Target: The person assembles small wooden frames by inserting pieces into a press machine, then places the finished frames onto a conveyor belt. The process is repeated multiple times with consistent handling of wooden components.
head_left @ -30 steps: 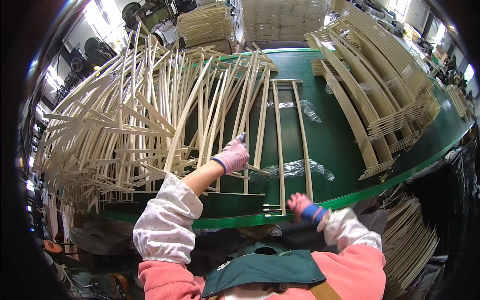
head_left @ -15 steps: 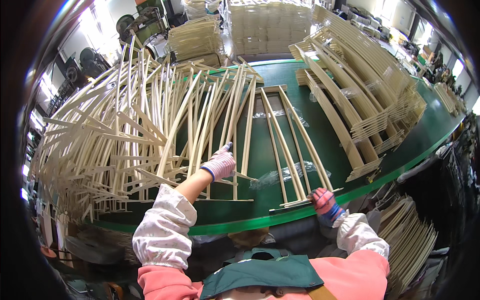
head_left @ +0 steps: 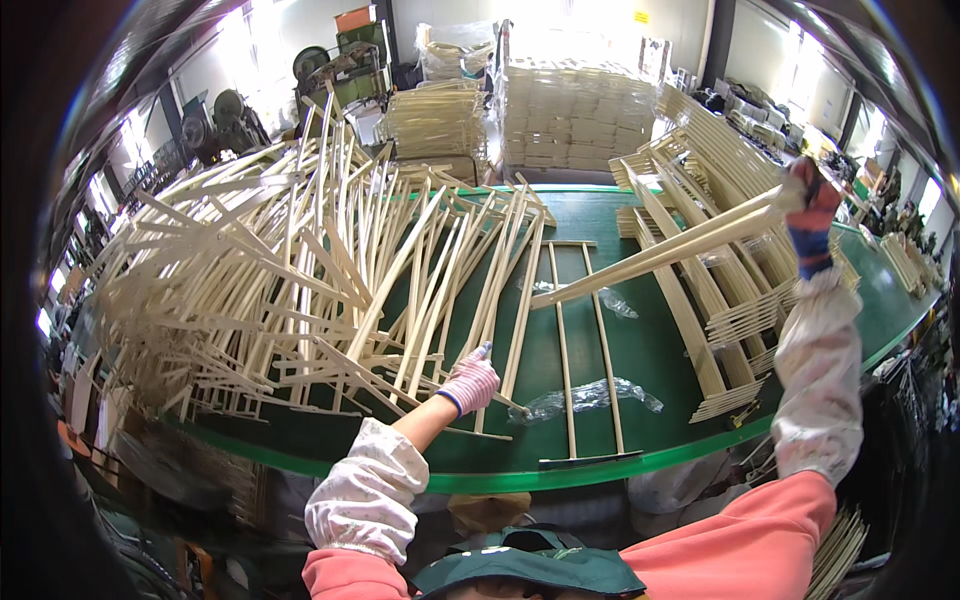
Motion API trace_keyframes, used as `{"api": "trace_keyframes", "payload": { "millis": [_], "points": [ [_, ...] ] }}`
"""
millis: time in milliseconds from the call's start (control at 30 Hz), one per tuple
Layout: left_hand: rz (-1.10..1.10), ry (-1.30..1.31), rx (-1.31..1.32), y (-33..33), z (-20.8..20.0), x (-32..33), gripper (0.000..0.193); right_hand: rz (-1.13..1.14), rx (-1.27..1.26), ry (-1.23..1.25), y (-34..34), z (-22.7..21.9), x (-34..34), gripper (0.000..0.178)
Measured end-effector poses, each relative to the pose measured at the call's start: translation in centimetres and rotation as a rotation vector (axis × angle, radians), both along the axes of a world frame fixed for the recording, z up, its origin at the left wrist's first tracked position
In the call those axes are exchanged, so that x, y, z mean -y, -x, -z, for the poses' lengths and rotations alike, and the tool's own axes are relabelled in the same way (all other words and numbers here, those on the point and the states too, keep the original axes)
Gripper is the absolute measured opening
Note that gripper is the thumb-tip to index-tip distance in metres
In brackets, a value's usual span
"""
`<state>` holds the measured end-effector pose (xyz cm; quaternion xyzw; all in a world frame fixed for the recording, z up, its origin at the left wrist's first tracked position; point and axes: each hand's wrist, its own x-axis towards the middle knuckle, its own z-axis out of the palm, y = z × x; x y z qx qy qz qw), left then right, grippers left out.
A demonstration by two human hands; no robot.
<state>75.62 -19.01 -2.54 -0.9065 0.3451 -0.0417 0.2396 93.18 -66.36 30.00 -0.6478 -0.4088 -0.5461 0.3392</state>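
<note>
My right hand (head_left: pixel 814 205), in a red and blue glove, is raised at the right, its fingers closed on one end of a pale wooden frame (head_left: pixel 670 243). The frame's far end slants down leftward over the table. Beneath it another wooden frame (head_left: pixel 567 385), with two long rails and short end bars, lies flat on the green table (head_left: pixel 660 350). My left hand (head_left: pixel 472 383), in a pink striped glove, is closed at the near end of the leaning wooden frames (head_left: pixel 508 300). Its fingers are partly hidden behind the hand.
A large tangle of wooden frames (head_left: pixel 250 290) covers the table's left side. Neat frame stacks (head_left: pixel 700 270) stand at the right. Clear plastic wrap (head_left: pixel 540 404) lies near the flat frame. Wrapped stacks (head_left: pixel 575 120) rise behind the table.
My right hand has risen from the table's near edge to the upper right, lifting a wooden frame off the one beneath. My left hand stays by the leaning frames; the view has tilted up.
</note>
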Motion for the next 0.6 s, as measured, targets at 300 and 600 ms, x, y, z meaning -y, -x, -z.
{"api": "trace_keyframes", "payload": {
  "millis": [300, 600],
  "points": [
    [-0.234, 0.265, -0.203, 1.0, -2.4, 2.0, 0.038, 0.203, -0.002, 0.382, 8.8, -8.6, -4.6, 0.028],
    [0.116, 1.564, -0.267, 12.9, -14.8, 11.8, 0.121, -0.649, -0.899, 1.089, 32.5, 17.8, -15.6, 0.028]
  ]
}}
